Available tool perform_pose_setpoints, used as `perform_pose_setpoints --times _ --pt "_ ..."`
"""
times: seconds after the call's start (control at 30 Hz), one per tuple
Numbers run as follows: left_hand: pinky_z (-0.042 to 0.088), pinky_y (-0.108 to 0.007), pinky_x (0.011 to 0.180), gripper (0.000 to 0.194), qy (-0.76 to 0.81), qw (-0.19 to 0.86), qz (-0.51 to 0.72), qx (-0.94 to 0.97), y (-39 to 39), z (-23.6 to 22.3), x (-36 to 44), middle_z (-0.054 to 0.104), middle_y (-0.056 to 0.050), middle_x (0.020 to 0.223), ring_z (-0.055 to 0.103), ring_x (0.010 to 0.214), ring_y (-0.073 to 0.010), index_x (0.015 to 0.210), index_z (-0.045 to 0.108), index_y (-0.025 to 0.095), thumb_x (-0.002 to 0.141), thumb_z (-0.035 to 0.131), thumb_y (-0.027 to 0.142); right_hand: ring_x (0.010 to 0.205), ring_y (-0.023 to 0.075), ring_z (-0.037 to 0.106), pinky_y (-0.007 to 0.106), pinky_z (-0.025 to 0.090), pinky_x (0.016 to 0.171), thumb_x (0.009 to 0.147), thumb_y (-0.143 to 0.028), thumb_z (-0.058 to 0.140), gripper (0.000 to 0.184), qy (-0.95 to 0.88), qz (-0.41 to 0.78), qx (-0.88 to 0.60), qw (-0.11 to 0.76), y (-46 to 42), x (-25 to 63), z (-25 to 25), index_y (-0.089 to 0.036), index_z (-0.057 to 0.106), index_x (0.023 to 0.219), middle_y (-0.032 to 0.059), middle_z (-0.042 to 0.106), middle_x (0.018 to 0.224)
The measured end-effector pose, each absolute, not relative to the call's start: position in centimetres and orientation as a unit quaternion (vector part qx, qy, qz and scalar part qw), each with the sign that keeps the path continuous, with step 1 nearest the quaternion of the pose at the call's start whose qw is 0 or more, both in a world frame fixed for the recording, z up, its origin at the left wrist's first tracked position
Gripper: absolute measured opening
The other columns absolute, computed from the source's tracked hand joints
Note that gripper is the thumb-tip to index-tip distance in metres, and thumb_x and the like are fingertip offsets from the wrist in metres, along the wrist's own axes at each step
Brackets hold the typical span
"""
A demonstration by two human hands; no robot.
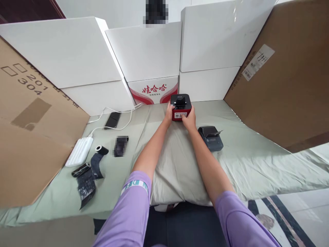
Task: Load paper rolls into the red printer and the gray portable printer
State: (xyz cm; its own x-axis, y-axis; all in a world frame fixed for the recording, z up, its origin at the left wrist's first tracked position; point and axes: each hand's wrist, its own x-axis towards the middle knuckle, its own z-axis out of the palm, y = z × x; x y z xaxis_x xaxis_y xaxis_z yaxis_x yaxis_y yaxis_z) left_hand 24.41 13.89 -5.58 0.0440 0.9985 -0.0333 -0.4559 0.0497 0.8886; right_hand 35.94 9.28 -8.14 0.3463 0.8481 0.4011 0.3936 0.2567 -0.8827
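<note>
A small red and black printer (181,107) stands at the back of the cloth-covered table, close to the white boxes. A black piece sticks up from the slot in its top, and a white label is on its front. My left hand (169,113) is closed around its left side. My right hand (189,119) grips the right front corner, thumb on the label. Right of my right forearm sits a dark grey printer (211,138) with a flap or strip jutting from its top.
Cardboard panels (285,79) and white boxes (151,51) wall in the table (177,164). On the left lie a white power bank (79,151) with a cable, a black phone (112,120), a blurred dark item (120,146), and black rolls (102,150) with unrolled dark strips.
</note>
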Motion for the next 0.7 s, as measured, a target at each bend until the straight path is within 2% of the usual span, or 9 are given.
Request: perform_pose_setpoints --times 0.13,0.2,0.3,0.4,0.47,0.57,0.63,0.7 --pt "0.044 -0.04 0.117 0.071 0.383 0.596 0.588 0.391 14.4 -6.9 24.8 0.066 -0.003 0.142 0.064 0.13 -0.0226 0.162 0.035 0.022 0.092 0.045 0.016 0.14 0.0279 0.052 0.052 0.036 0.123 0.075 -0.017 0.06 0.08 -0.536 0.221 -0.582 0.571 9.3 36.2 -8.4 -0.011 0.034 0.15 0.0199 0.053 0.151" --pt "0.042 -0.039 0.118 0.071 0.398 0.585 0.589 0.391 14.6 -6.9 25.0 0.061 -0.004 0.151 0.06 0.135 -0.0226 0.164 0.03 0.021 0.094 0.045 0.017 0.145 0.028 0.046 0.053 0.032 0.126 0.076 -0.017 0.058 0.082 -0.526 0.222 -0.588 0.573 9.7 35.9 -8.3 -0.011 0.031 0.153 0.0205 0.047 0.156" --pt "0.032 -0.034 0.125 0.065 0.441 0.534 0.602 0.398 14.2 -6.5 25.4 0.046 -0.007 0.164 0.044 0.151 -0.0222 0.163 0.032 0.018 0.1 0.047 0.028 0.154 0.0301 0.034 0.057 0.025 0.129 0.077 -0.018 0.058 0.087 -0.53 0.209 -0.592 0.569 9.1 35.0 -7.2 -0.011 0.027 0.158 0.0207 0.039 0.162" --pt "0.015 -0.034 0.131 0.067 0.506 0.459 0.608 0.405 11.7 -6.5 25.4 0.027 -0.013 0.172 0.021 0.162 -0.0229 0.161 0.033 0.013 0.103 0.049 0.043 0.156 0.0329 0.031 0.059 0.029 0.127 0.082 -0.023 0.059 0.082 -0.582 0.197 -0.567 0.548 4.8 34.6 -4.9 -0.017 0.03 0.159 0.0184 0.039 0.162" --pt "0.009 -0.036 0.132 0.07 0.53 0.428 0.599 0.422 8.4 -6.9 24.8 0.02 -0.014 0.174 0.013 0.163 -0.0232 0.162 0.031 0.012 0.104 0.05 0.047 0.153 0.0343 0.036 0.059 0.036 0.123 0.088 -0.03 0.056 0.072 -0.621 0.181 -0.541 0.538 -0.4 35.6 -3.5 -0.021 0.036 0.156 0.0166 0.042 0.16" --pt "0.012 -0.036 0.133 0.064 0.513 0.428 0.553 0.498 1.6 -7.8 22.7 0.028 -0.009 0.173 0.019 0.162 -0.0218 0.16 0.037 0.019 0.103 0.05 0.045 0.151 0.0383 0.036 0.064 0.035 0.121 0.091 -0.04 0.057 0.069 -0.591 0.081 -0.597 0.536 -8.8 39.1 -3.3 -0.023 0.036 0.155 0.0182 0.042 0.158" --pt "0.016 -0.039 0.133 0.06 0.492 0.441 0.518 0.544 -3.1 -8.2 20.7 0.035 -0.006 0.17 0.025 0.161 -0.0232 0.157 0.044 0.024 0.103 0.052 0.048 0.15 0.0435 0.035 0.069 0.03 0.121 0.086 -0.05 0.063 0.084 -0.528 0.021 -0.678 0.511 -12.1 41.8 -4.6 -0.015 0.032 0.155 0.0251 0.041 0.155" --pt "0.02 -0.041 0.132 0.055 0.472 0.441 0.495 0.582 -6.8 -8.3 18.7 0.041 -0.004 0.167 0.03 0.159 -0.0238 0.153 0.05 0.029 0.103 0.051 0.05 0.145 0.0486 0.038 0.07 0.032 0.118 0.074 -0.059 0.072 0.103 -0.505 0.048 -0.734 0.451 -12.7 43.6 -6.5 -0.008 0.032 0.153 0.0303 0.043 0.15"
